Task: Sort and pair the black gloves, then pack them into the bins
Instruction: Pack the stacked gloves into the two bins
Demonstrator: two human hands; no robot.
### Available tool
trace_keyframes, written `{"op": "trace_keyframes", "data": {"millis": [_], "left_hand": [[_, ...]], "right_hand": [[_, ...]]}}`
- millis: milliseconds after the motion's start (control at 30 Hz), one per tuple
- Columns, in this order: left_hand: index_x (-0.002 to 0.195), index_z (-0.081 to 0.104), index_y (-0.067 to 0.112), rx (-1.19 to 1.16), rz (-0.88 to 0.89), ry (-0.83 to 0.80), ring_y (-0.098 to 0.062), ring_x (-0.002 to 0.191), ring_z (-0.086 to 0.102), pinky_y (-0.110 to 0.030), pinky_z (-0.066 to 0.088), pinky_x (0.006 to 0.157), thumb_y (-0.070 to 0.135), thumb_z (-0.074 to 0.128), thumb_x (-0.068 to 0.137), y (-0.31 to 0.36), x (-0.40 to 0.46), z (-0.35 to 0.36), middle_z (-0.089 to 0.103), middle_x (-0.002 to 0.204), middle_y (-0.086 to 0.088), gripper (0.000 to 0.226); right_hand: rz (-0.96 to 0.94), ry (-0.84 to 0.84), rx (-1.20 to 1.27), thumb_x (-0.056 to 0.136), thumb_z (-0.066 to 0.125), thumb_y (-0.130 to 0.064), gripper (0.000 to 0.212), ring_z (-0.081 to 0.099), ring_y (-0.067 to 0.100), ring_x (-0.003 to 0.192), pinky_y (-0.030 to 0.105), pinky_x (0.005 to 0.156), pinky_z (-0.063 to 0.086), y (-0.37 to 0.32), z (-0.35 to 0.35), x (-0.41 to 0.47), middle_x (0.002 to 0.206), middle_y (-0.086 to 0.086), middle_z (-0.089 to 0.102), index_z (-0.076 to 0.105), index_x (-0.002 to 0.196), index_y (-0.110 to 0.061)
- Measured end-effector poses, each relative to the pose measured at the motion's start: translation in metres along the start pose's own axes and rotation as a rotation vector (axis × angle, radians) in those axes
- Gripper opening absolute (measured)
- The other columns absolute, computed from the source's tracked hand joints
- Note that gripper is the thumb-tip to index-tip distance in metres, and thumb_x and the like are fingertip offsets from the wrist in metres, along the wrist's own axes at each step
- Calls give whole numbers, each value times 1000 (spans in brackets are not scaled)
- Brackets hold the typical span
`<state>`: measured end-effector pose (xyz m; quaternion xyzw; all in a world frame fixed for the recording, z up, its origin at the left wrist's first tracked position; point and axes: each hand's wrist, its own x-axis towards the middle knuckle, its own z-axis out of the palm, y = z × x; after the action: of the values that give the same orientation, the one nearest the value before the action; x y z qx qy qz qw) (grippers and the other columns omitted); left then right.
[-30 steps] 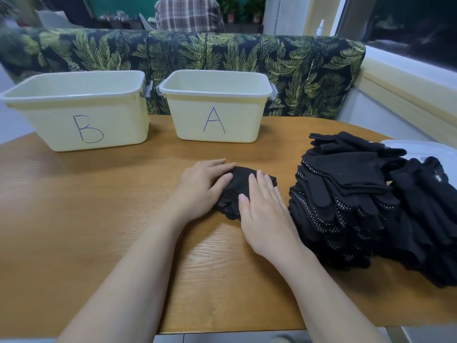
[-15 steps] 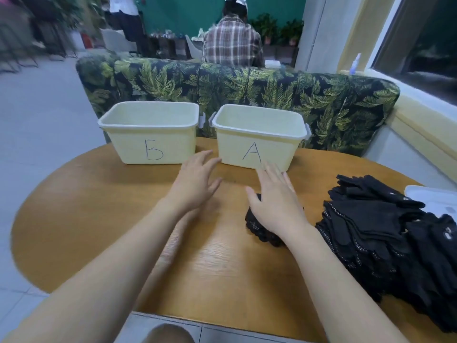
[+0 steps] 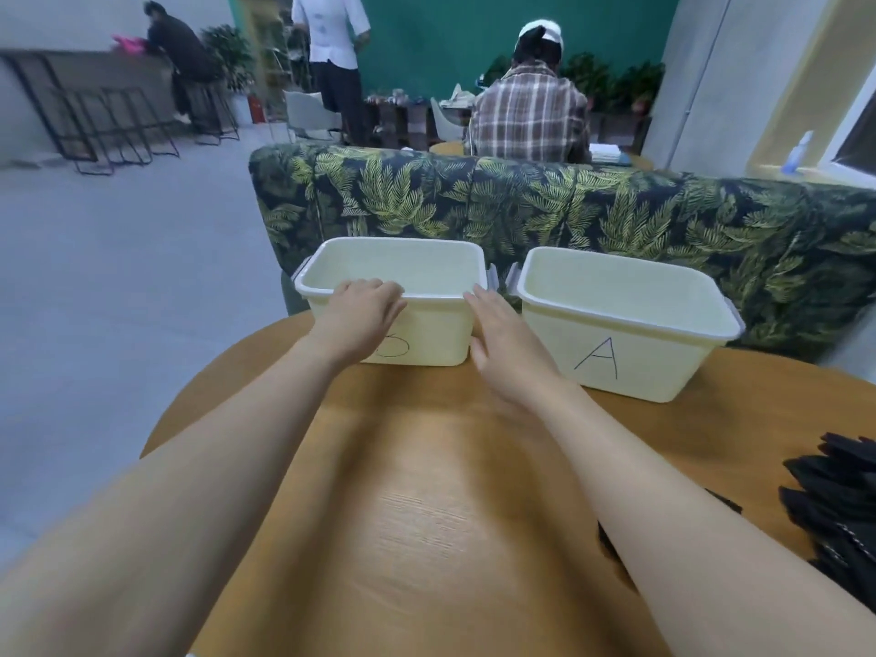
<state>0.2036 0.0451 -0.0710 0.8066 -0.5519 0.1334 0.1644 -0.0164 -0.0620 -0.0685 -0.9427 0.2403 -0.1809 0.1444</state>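
Round wooden table (image 3: 426, 538) w/ two cream bins at the far edge, leaf-print sofa behind. We've got our left hand (image 3: 362, 310) curled over bin B's (image 3: 441, 339) near rim, gripping it; right hand (image 3: 497, 334) flat, fingers straight, against its right corner. Bin A (image 3: 654, 372) sits just beside. Both look empty. Black gloves (image 3: 834, 505) piled at right edge, one bundle under our right forearm. Prob. repositioning B; next, grab that bundle & drop it in.

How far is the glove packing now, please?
Done: nothing packed; bin A and the left bin look empty. In hand: left hand grips that bin's front rim, right hand lies against its side. Left: the glove pile on the table.
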Motion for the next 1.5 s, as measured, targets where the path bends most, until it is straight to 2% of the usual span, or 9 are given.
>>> {"op": "trace_keyframes", "data": {"millis": [133, 467, 633, 867, 1033, 1100, 1167, 1300, 1500], "left_hand": [[98, 62, 13, -133, 91, 32, -30, 81, 56, -44, 46, 75, 33, 48, 107, -10, -10, -4, 63, 87, -4, 26], [103, 67, 18, -256, 91, -2, -21, 80, 54, -42, 47, 77, 36, 47, 106, 23, -150, -63, 59, 84, 5, 27], [104, 67, 24, -264, 74, -16, -17, 81, 52, -37, 43, 77, 40, 42, 108, 62, -234, -97, 55, 83, 12, 30], [110, 70, 23, -259, 23, 43, -15, 92, 56, -33, 38, 89, 48, 41, 103, 94, -288, -109, 62, 94, 13, 39], [110, 71, 8, -373, 68, 309, -24, 104, 58, -37, 44, 94, 24, 50, 101, 157, -298, -112, 64, 109, -4, 28], [109, 70, 8, -457, 247, 229, -22, 102, 59, -35, 47, 90, 18, 51, 100, 199, -299, -99, 64, 111, -3, 23], [122, 66, 16, -522, 302, -2, -16, 112, 56, -31, 46, 96, 23, 52, 102, 231, -295, -73, 60, 125, 3, 26], [152, 44, 22, -600, 186, -265, -12, 143, 37, -33, 31, 120, 39, 51, 104, 261, -277, -12, 36, 160, 4, 52], [159, 31, 22, -683, 34, -362, -13, 150, 25, -33, 21, 125, 47, 44, 106, 268, -271, 31, 30, 164, 4, 60]], "right_hand": [[-49, 43, -55, 102, 47, -9, 62, 12, 20, 158, 38, 128, 15, -4, 9, 22, 170, 6, 20, 26, 161, -11], [-187, 102, 154, 104, 49, -17, 41, 31, 17, 152, 37, 122, 25, -38, -2, -100, 157, 1, 45, 53, 144, -14], [95, 200, 240, 106, 46, -13, 35, 37, 12, 145, 24, 118, 23, -8, -31, -188, 152, -3, 47, 57, 139, -14], [589, -103, 27, 106, 40, -18, 45, 37, 27, 145, 45, 121, 31, 64, -43, -195, 160, 6, 39, 43, 151, -14], [700, -438, -13, 104, 54, -31, 56, 43, 31, 142, 40, 112, 37, 72, -65, -180, 159, 10, 41, 38, 156, -15], [698, -463, -26, 100, 63, -33, 59, 49, 31, 136, 40, 106, 41, 73, -70, -179, 154, 10, 48, 45, 152, -14], [707, -496, -45, 95, 70, -40, 62, 55, 30, 125, 40, 98, 44, 74, -71, -183, 146, 11, 55, 50, 148, -12], [705, -598, -66, 82, 75, -61, 69, 64, 25, 102, 38, 84, 52, 73, -69, -197, 118, 6, 68, 63, 128, -10], [651, -696, 29, 81, 74, -64, 61, 66, 24, 88, 32, 72, 49, 43, -61, -230, 98, 4, 71, 68, 104, -7]]}}
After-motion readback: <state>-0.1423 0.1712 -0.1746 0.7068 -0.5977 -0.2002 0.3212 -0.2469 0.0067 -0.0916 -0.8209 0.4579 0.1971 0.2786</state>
